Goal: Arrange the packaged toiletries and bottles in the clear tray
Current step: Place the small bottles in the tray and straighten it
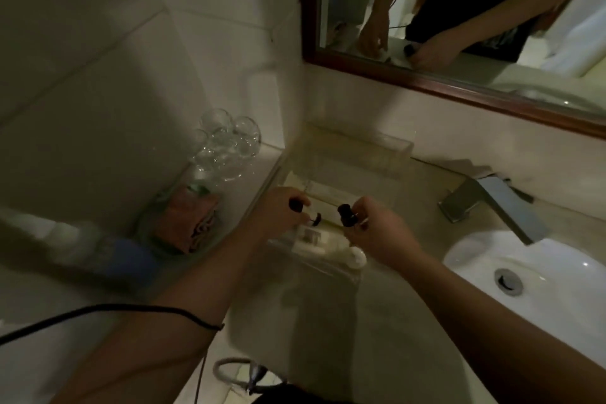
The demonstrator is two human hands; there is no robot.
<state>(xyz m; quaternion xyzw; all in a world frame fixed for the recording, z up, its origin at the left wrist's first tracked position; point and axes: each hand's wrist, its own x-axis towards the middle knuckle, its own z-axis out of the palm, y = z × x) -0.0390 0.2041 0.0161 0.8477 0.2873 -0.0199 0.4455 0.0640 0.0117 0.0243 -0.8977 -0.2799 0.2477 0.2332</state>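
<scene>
A clear tray [331,267] lies on the counter left of the sink, with white packaged toiletries [323,244] and a round white item [356,257] inside. My left hand [278,213] hovers over the tray's left side, shut on a small bottle with a black cap [296,204]. Another black-capped bottle [88,218] cannot be placed clearly; a dark cap [316,218] shows just right of my left fingers. Over the tray's middle, my right hand [377,233] grips a small dark-capped bottle [346,214]. The light is dim and details blur.
A second clear box [387,154] stands behind the tray against the wall. Upturned glasses [226,144] and a folded pinkish cloth [190,223] sit on a tray at the left. A faucet [492,207] and white basin [524,272] are right. A mirror [459,26] hangs above.
</scene>
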